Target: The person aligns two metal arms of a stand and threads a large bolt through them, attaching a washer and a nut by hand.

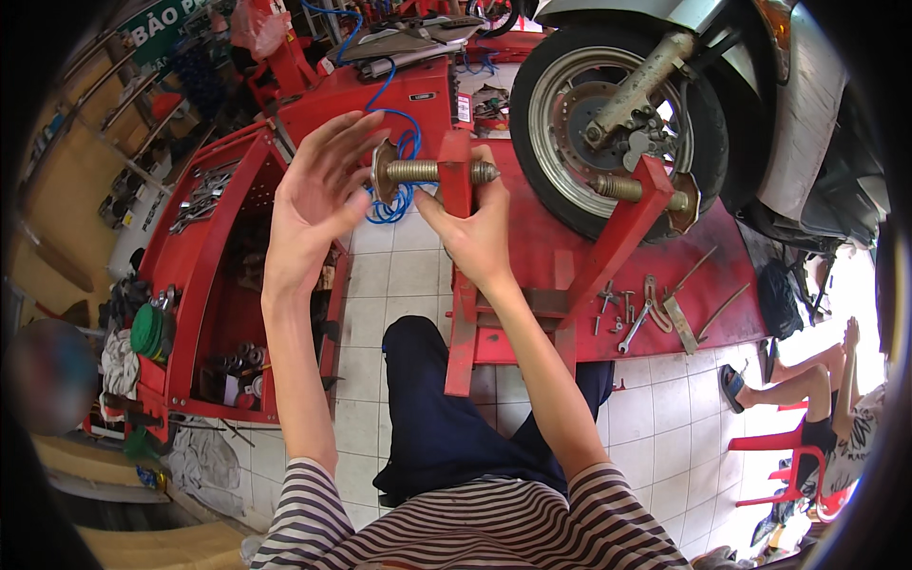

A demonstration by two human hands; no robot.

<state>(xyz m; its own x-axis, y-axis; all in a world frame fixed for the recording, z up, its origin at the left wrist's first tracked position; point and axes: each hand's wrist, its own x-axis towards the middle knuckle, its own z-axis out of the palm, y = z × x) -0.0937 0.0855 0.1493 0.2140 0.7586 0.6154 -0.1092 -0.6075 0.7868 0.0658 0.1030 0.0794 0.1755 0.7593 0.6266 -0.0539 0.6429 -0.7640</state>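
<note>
My left hand [318,190] is open, its fingers spread beside the worn round knob [383,171] of a threaded clamp screw [415,171]. Whether the fingertips touch the knob is hard to tell. The screw passes sideways through a red metal clamp arm [456,152], its pointed tip sticking out on the right. My right hand [478,236] is wrapped round that arm just below the screw, thumb on the left side and fingers partly hidden behind. To the right, a second red arm [622,242] carries another screw [617,187], pointing towards the motorbike's front wheel [532,123].
On the red lift platform [532,353] lie a wrench [635,328], locking pliers [652,296] and several small bolts. A red tool cart [204,285] stands left, with a blue air hose [404,142] behind. At far right, a person [841,408] sits by a red chair [765,444].
</note>
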